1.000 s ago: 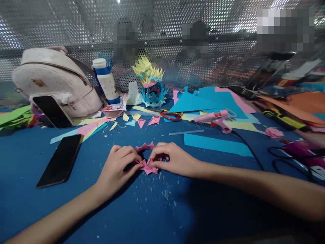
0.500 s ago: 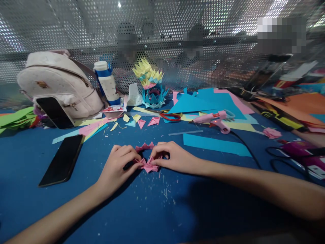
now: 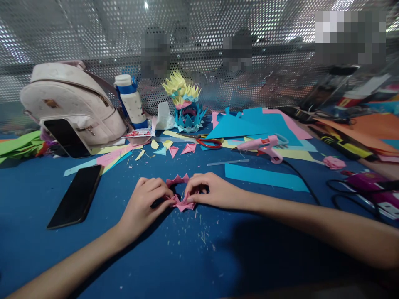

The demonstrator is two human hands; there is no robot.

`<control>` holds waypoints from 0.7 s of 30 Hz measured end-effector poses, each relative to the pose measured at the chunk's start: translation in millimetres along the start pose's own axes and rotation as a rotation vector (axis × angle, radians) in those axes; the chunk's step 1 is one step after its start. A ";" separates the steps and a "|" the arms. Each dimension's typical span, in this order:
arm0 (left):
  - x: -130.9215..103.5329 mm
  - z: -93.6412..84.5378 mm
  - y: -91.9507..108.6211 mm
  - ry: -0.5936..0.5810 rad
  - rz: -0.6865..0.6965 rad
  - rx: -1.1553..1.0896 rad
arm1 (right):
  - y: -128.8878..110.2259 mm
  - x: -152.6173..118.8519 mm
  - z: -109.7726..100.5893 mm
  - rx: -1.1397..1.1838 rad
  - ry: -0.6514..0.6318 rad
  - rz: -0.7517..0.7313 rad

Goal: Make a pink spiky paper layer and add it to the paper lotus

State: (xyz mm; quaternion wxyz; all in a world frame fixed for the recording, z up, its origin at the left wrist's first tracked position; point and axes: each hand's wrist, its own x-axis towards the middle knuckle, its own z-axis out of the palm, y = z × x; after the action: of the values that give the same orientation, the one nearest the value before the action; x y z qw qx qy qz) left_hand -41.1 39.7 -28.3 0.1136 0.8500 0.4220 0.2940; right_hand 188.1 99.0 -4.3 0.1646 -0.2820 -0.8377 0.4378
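Note:
A ring of folded pink paper pieces [image 3: 181, 205] with pointed tips lies on the blue table between my hands. My left hand [image 3: 147, 196] is closed, pinching the ring's near left side between thumb and fingers. On the near right side, my right hand [image 3: 209, 190] pinches the folded paper. My fingers hide parts of both sides, while the far edge shows a row of points. Beyond the ring lie loose pink folded triangles [image 3: 188, 148]. A taller paper piece [image 3: 188, 118], blue below and yellow spiked above, stands at the back.
A pink glue gun [image 3: 260, 143] with a black cord lies right, behind a blue paper strip [image 3: 264, 177]. Red-handled scissors [image 3: 209, 143] sit among scraps. Left are a phone [image 3: 76, 196], another phone [image 3: 66, 138], a backpack [image 3: 73, 106] and a bottle [image 3: 131, 101]. A perforated metal screen [image 3: 199, 79] rises behind.
My right fingertips have shifted very slightly, and the gap in the pink paper between my hands looks a little wider. The left hand and everything else stay put.

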 end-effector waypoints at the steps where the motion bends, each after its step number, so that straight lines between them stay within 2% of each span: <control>1: 0.0 -0.1 0.1 0.000 0.000 -0.003 | 0.1 -0.1 -0.2 -0.004 -0.002 0.000; 21: 0.1 0.3 0.5 0.002 -0.009 0.002 | 2.7 -3.0 0.7 -0.045 -0.046 -0.056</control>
State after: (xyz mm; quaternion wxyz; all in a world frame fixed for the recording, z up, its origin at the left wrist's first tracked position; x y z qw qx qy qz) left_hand -40.5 39.5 -28.3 0.1136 0.8480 0.4262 0.2940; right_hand 191.0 98.0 -7.0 0.1510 -0.2519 -0.8584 0.4206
